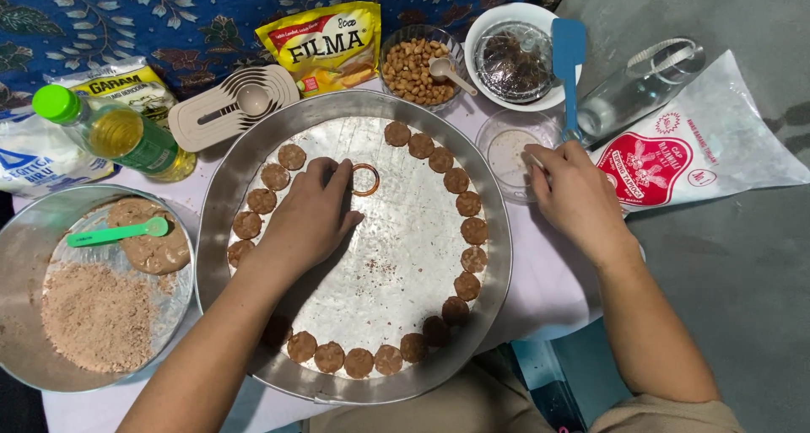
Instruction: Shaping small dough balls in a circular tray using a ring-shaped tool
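A large round metal tray (498,256) lies in front of me with several small brown dough discs (456,180) set around its rim. My left hand (310,218) rests flat on the tray's middle, fingertips beside a small ring-shaped cutter (365,179) that lies on the metal. My right hand (575,193) is off the tray to the right, fingers pinched over a small clear glass bowl (510,153) with a pale dusting inside; what it pinches is hidden.
At left a metal pan (21,256) holds brown crumbs, dough and a green spoon (116,232). Behind stand an oil bottle (118,134), measuring spoons (236,106), a yellow packet (325,45), a peanut bowl (418,66), a white bowl (513,58), a blue spatula (569,62), a clear bottle (637,87) and a bag (700,150).
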